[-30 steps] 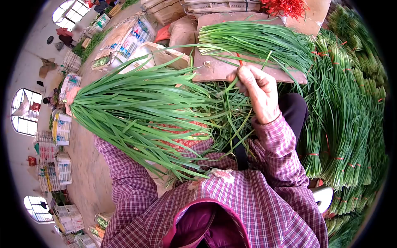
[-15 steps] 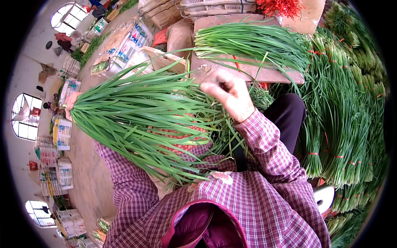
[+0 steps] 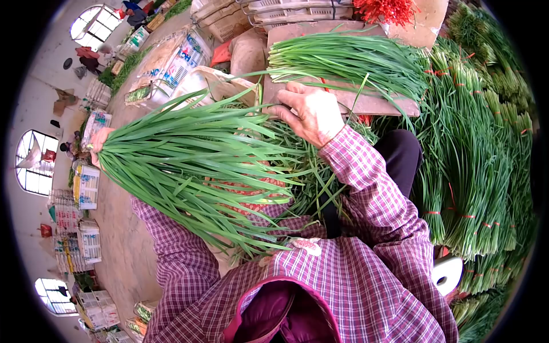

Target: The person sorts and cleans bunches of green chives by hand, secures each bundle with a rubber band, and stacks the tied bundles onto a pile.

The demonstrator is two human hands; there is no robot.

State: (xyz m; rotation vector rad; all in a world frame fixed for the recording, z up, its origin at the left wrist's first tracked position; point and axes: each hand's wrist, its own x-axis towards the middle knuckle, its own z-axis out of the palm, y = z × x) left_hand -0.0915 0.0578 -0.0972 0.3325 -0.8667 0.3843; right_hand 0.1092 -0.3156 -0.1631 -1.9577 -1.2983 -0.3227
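Observation:
At the far left my left hand [image 3: 100, 144] is closed around the gathered end of a bunch of garlic chives [image 3: 183, 154], whose long flat green leaves fan out towards the right over my lap. My right hand [image 3: 313, 113] is at the upper leaf tips, thumb and fingers drawn together on the end of a leaf. Just beyond it, a pile of chives [image 3: 343, 57] lies on a board [image 3: 394, 106], pale stems to the left. Loose leaf scraps [image 3: 309, 171] lie below my right hand.
Tied chive bundles [image 3: 469, 171] with red bands are heaped on the right. Red ties [image 3: 386, 8] stand behind the board, near stacked crates [image 3: 303, 11]. A white roll [image 3: 447, 274] sits by my right elbow. Boxes [image 3: 88, 186] line the left wall.
My right hand has moved slightly left and its fingers have come down onto the leaf tips. The left hand stays in place with the bunch, whose leaves have shifted a little.

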